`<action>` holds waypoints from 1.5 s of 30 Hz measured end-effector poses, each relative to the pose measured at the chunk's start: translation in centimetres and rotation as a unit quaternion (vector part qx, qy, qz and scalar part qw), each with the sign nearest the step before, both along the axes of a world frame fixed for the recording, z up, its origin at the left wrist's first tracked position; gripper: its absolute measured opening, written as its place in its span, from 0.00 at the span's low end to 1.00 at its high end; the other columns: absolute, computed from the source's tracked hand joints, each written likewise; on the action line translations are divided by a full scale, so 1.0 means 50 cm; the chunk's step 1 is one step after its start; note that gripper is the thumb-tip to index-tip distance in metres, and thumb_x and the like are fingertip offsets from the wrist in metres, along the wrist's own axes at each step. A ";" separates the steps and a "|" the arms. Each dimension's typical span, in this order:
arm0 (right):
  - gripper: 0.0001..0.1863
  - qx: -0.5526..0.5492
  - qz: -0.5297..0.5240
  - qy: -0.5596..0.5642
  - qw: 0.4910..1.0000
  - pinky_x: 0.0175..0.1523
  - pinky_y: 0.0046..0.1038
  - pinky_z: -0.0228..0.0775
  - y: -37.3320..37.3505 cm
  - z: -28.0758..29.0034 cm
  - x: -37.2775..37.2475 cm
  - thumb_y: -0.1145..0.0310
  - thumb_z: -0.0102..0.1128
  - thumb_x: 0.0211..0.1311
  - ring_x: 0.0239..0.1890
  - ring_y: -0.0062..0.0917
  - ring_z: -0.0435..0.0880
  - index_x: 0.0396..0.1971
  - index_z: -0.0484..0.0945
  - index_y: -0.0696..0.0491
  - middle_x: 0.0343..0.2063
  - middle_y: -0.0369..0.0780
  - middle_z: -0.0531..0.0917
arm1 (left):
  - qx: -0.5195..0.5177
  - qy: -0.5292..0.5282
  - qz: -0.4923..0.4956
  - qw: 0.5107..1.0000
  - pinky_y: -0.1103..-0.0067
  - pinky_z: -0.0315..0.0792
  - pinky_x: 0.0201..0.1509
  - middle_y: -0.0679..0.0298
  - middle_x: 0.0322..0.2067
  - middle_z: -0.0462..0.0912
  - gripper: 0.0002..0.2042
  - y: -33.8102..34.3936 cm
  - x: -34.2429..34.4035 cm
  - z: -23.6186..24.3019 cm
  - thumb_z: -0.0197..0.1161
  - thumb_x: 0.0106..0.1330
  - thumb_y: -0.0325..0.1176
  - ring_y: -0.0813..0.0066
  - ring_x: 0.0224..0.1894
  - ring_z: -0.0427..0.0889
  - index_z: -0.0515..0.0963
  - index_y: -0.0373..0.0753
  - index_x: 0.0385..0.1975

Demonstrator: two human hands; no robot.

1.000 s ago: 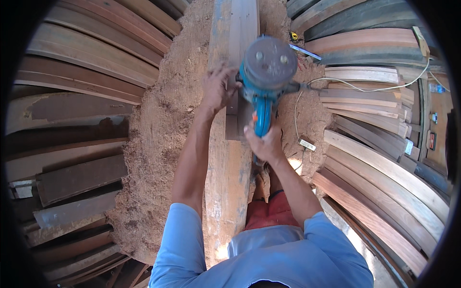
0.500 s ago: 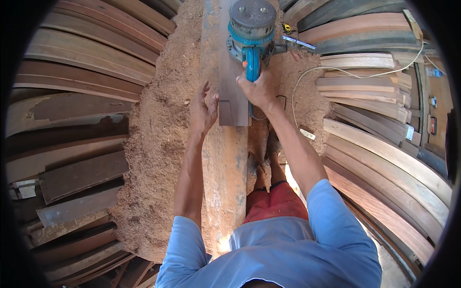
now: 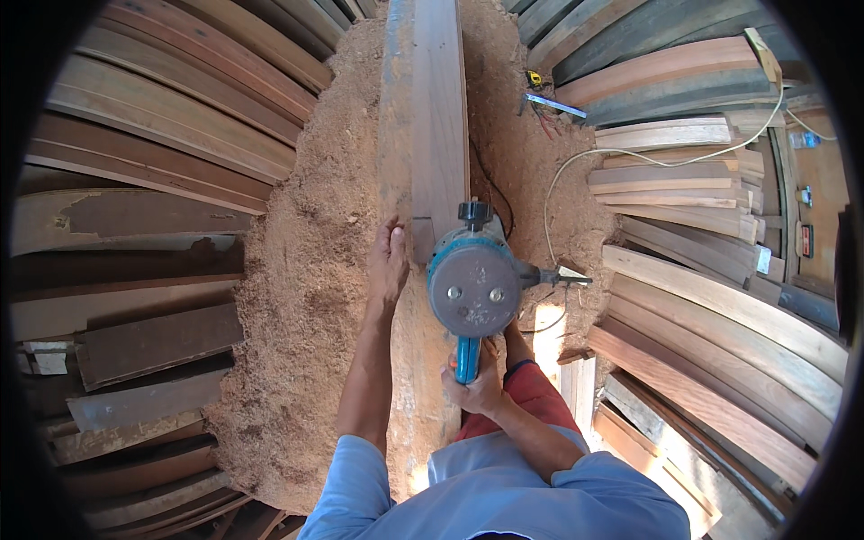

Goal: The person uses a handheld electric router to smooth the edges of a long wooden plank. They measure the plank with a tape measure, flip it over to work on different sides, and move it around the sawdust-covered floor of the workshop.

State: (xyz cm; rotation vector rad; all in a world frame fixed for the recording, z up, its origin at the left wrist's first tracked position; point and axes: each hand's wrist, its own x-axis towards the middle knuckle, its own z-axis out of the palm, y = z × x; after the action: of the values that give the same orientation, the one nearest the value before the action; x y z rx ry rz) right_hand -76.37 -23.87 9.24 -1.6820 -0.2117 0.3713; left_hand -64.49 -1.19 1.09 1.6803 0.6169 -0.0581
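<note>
A long brown wooden plank (image 3: 438, 117) lies on a sawdust-covered bench (image 3: 396, 171) running away from me. My left hand (image 3: 388, 264) rests flat on the bench beside the plank's near end, fingers stretched out. My right hand (image 3: 474, 385) grips the blue handle of a blue and grey electric planer (image 3: 474, 286), which sits at the plank's near end, just right of my left hand. Its black front knob points away from me.
Thick sawdust (image 3: 297, 297) covers the floor around the bench. Stacks of wooden planks (image 3: 153, 153) curve along the left, and more boards (image 3: 720, 297) lie on the right. A white cord (image 3: 630, 162) runs across the right boards. Small tools (image 3: 549, 103) lie in the sawdust.
The planer came back toward me along the plank, from the far end to the near end. My left hand stayed beside the plank's near end.
</note>
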 end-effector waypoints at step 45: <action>0.16 0.050 -0.038 -0.081 0.995 0.38 0.22 0.68 0.205 -0.058 0.860 0.81 0.64 0.54 0.29 0.14 0.71 0.42 0.71 0.55 0.28 0.31 0.72 | 0.309 0.142 0.097 0.935 0.53 0.67 0.56 0.45 0.43 0.77 0.13 -0.133 0.141 0.006 0.52 0.75 0.39 0.42 0.49 0.73 0.75 0.36 0.46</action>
State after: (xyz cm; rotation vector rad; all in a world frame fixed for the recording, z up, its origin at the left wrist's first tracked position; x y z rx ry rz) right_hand -33.39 -13.63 6.33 -1.6161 -0.2820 0.1643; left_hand -57.46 -7.84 1.39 2.2272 1.1015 0.0419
